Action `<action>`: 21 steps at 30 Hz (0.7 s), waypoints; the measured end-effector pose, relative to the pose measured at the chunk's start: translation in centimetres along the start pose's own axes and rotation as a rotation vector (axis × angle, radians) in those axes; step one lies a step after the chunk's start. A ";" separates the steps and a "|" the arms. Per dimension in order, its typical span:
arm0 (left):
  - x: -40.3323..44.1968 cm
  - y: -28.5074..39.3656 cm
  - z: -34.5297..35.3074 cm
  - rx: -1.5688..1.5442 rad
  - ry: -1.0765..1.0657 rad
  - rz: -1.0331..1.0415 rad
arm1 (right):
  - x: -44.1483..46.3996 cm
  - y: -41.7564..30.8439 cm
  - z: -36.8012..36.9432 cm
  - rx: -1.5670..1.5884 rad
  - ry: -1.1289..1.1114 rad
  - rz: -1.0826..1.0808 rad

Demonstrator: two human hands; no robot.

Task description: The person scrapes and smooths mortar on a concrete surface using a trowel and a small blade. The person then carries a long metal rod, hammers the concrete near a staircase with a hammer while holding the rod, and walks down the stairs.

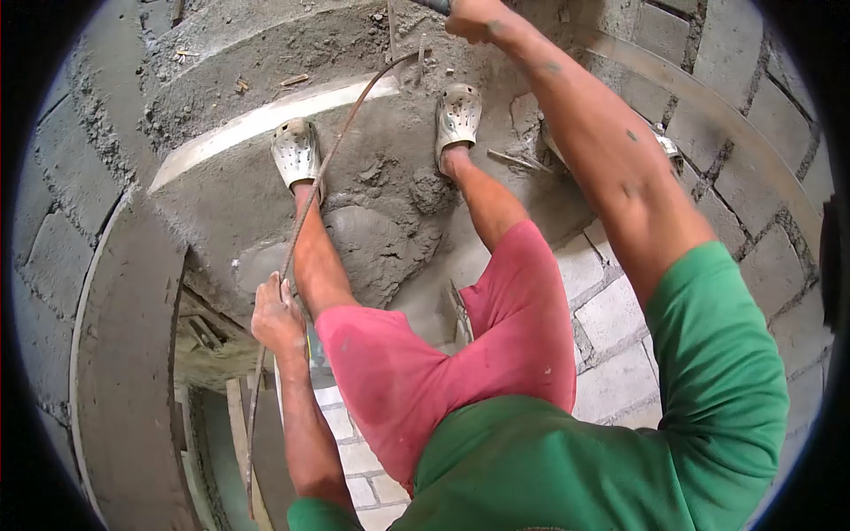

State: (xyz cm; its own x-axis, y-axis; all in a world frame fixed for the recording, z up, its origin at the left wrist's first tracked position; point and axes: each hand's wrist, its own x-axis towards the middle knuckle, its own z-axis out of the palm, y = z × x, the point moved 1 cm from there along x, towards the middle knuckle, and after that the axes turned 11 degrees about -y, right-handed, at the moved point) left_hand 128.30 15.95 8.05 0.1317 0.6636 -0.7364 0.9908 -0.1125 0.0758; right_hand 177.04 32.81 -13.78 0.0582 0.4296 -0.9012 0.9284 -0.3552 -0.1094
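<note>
My left hand (278, 319) is closed round a long, thin, rusty steel rod (329, 157). The rod curves from the top middle, past my left shin, down to the lower left. At the top of the view, my right hand (472, 19) grips a dark handle (434, 4), cut off by the frame edge; what it belongs to is out of view. The rod's upper end lies below and left of my right hand, near a concrete ledge. Between my feet, in white clogs, sits a heap of wet mortar (376, 248).
A pale strip (266, 119) edges the step behind my left clog. Wooden boards (133, 372) stand at the lower left, beside a gap. Block walls (744, 168) rise on both sides. Small wood scraps (518, 159) lie right of my right foot.
</note>
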 end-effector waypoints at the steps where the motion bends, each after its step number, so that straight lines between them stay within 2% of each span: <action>1: 0.1 -0.1 -0.2 0.001 -0.005 -0.007 | -0.7 -0.4 1.0 0.065 -0.004 0.023; 4: 0.7 -0.3 -0.9 -0.022 -0.025 -0.010 | -2.9 -0.9 3.3 -0.276 -0.138 -0.045; 8: 0.4 -0.8 -0.1 -0.069 -0.120 -0.036 | -4.0 -1.4 5.7 -0.396 -0.176 0.002; 12: 1.1 -1.1 0.2 -0.135 -0.062 -0.045 | -1.8 -1.6 3.4 -0.250 -0.027 0.112; 14: 1.4 -1.2 -0.1 -0.121 -0.062 -0.038 | 0.0 -0.3 3.1 -0.189 0.196 -0.055; 15: 1.6 -1.1 -0.3 -0.122 -0.056 -0.034 | 0.2 0.2 3.0 -0.190 0.203 -0.053; 18: 1.8 -1.3 -0.9 -0.087 -0.052 -0.042 | -2.3 -0.9 1.5 -0.249 0.113 0.012; 20: 1.8 -1.5 -0.8 -0.096 -0.095 -0.035 | -2.9 -0.8 2.7 -0.498 -0.108 -0.031; 21: 1.7 -1.6 -0.7 -0.097 -0.096 -0.035 | -2.8 -0.5 3.2 -0.500 -0.035 -0.101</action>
State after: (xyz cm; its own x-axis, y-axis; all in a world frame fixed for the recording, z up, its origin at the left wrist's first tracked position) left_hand 127.02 17.82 7.15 0.0977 0.5911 -0.8006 0.9938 -0.0150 0.1103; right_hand 175.23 29.16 -12.58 -0.0450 0.4102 -0.9109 0.9914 0.1306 0.0099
